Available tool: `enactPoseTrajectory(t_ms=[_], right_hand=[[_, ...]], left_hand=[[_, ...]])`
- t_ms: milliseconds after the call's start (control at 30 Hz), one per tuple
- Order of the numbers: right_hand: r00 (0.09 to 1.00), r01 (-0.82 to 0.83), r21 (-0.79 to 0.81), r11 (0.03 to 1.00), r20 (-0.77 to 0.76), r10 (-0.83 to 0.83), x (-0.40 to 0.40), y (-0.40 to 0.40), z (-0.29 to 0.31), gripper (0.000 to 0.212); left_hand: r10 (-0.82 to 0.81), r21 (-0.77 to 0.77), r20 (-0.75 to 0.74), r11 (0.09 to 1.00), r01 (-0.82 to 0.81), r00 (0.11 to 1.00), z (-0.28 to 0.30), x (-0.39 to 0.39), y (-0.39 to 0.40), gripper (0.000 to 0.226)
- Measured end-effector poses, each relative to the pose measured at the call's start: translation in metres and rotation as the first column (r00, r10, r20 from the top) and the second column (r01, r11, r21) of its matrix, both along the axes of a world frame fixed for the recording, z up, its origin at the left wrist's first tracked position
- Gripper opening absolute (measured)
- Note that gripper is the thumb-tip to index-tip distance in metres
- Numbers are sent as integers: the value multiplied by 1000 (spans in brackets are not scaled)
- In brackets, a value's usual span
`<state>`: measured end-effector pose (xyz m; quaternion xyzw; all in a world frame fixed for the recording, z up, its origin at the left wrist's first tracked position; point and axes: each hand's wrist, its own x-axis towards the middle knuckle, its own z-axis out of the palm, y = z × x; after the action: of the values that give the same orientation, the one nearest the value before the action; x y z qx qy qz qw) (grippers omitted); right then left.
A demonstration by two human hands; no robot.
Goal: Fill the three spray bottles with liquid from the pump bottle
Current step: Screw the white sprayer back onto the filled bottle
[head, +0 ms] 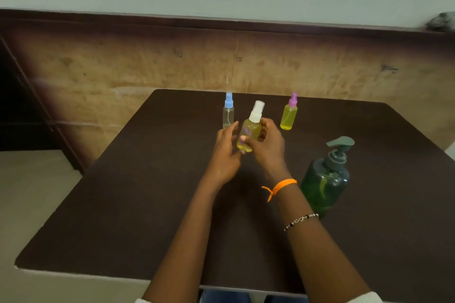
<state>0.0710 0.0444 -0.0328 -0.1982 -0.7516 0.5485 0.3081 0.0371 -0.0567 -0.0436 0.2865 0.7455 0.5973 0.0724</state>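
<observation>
here, over the dark table point(123, 216), right grip point(267, 145) clamps the white-capped bottle point(250, 130); left point(225, 152) apart.

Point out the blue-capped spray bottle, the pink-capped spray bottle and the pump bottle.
blue-capped spray bottle point(228, 117), head view, on its clear body.
pink-capped spray bottle point(288, 117), head view, on its yellow-filled body.
pump bottle point(324, 183), head view, on its green body.

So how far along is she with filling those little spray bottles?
Roughly two thirds, by the look of it. The pink-capped bottle stands on the table full of yellow liquid. The white-capped bottle, also yellow inside with its cap on, is held tilted in the right hand, with the left hand open beside it. The blue-capped bottle looks clear and empty, so it remains. The pump bottle stands untouched.
</observation>
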Motion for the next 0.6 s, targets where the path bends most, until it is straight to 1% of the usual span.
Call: enactPoseTrajectory(t_ms=[100, 200, 367, 500, 600], right_hand=[[997, 73, 121, 990, 8, -75, -33, 14, -10, 54], [985, 159, 181, 970, 32, -168, -62, 26, -19, 56], [959, 258, 224, 940, 62, -278, -91, 47, -32, 51], [946, 295, 225, 929, 69, -317, -106, 59, -37, 46], [946, 293, 234, 927, 69, -317, -112, 63, -39, 48]], left_hand=[[109, 34, 76, 993, -112, 991, 0, -30, 8, 58], [183, 55, 120, 980, -190, 976, -1, -53, 13, 51], [205, 72, 143, 974, -217, 968, -8, -73, 17, 48], [235, 73, 118, 967, -244, 965, -12, -82, 19, 43], [235, 78, 93, 967, -243, 967, -10, -85, 19, 42]])
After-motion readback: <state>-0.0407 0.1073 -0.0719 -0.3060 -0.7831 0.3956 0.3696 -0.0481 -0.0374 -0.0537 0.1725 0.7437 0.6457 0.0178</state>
